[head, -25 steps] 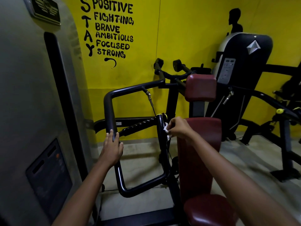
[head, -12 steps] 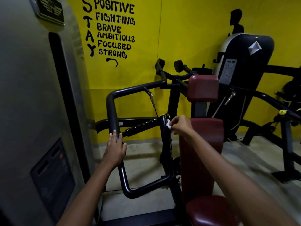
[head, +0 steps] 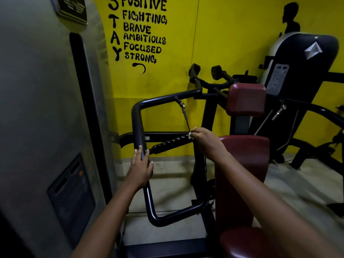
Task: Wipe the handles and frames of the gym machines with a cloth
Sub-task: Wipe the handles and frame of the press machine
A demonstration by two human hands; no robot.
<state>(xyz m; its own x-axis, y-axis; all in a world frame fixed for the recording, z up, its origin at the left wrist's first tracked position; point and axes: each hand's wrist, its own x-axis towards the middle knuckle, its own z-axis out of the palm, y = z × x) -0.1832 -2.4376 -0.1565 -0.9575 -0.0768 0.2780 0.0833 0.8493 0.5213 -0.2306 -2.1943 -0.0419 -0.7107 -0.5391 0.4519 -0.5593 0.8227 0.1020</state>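
— Hands first: what is seen in the head view?

— Left hand [head: 141, 167] is laid on the upright black bar of the looped frame [head: 137, 125], left of centre, fingers nearly straight along the tube, thumb wrapped to the right side. Right hand [head: 205, 139] is raised at centre, fingers curled, and a small white cloth [head: 190, 135] is pinched at their tips.

— Where is the cloth placed?

— It is pressed at the upper end of the ribbed black handle [head: 168, 144], which slants down-left toward the left hand.

— And around them?

— A dark red seat back [head: 242, 175] is seen just right of the right forearm, with a red headrest pad [head: 245, 99] above. A grey panel [head: 37, 108] fills the left of the frame. Black lettering is painted on the yellow wall [head: 223, 34] at the top. A second black machine [head: 301, 67] is placed at upper right.
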